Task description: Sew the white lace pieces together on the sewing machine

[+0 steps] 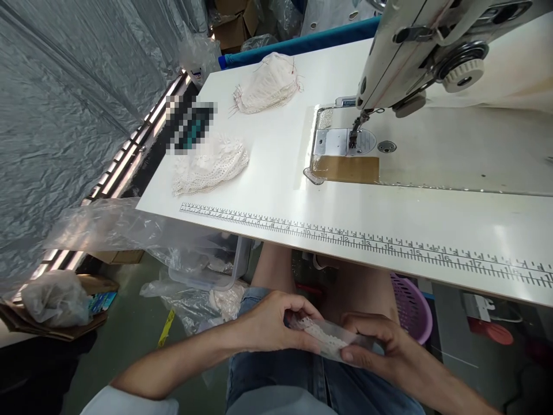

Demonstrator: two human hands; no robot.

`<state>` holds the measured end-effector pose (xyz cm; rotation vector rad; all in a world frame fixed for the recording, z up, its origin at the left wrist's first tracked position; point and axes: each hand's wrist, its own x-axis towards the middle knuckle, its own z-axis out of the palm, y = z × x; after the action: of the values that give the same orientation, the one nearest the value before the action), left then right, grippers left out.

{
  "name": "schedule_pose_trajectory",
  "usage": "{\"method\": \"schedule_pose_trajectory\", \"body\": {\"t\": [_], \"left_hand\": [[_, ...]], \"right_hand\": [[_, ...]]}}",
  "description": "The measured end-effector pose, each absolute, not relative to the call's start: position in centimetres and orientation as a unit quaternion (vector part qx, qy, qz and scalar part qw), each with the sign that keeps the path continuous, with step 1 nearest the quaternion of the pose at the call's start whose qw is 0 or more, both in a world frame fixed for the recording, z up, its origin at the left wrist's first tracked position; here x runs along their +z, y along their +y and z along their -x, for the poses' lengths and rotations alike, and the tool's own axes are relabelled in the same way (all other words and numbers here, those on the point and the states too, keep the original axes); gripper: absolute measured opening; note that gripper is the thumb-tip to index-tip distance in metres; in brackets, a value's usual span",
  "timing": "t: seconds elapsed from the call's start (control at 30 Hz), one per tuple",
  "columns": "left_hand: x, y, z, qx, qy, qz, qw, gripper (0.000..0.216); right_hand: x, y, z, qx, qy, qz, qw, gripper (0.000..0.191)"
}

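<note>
At six o'clock, above the blue denim-covered lap (276, 372), the left hand (279, 323) and right hand (384, 346) pinch opposite ends of an elongated, clear plastic packet of white lace (326, 337); the fingers (367, 324) are nearly closed on it; it seems light, soft, slippery, best held endwise.

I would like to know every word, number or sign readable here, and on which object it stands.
"10", "11", "12", "13", "14", "15", "16", "17": on the printed ruler along the white table's front edge.
Other ruler numbers: too small.
Blue packet: any print too blurred.
Sewing machine: no readable brand.
</note>
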<state>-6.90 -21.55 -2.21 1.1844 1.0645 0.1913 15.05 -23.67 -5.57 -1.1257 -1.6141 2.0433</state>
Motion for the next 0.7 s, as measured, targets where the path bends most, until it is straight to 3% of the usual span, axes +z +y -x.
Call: {"method": "schedule_pose_trajectory", "body": {"t": [0.3,0.5,0.7], "left_hand": [[-2.3,-21.8,7.3,0.094,0.457,-0.553,0.69,0.034],[-2.8,-22.5,6.9,0.141,0.472,-0.561,0.666,0.015],[-2.7,-22.5,6.6,0.137,0.493,-0.488,0.707,0.013]], "right_hand": [[-5.9,-24.4,-15.7,0.703,-0.551,0.414,0.172,0.036],[-5.8,-24.6,-15.7,0.696,-0.555,0.413,0.194,0.027],[-5.8,-24.3,-15.5,0.683,-0.579,0.397,0.203,0.025]]}}
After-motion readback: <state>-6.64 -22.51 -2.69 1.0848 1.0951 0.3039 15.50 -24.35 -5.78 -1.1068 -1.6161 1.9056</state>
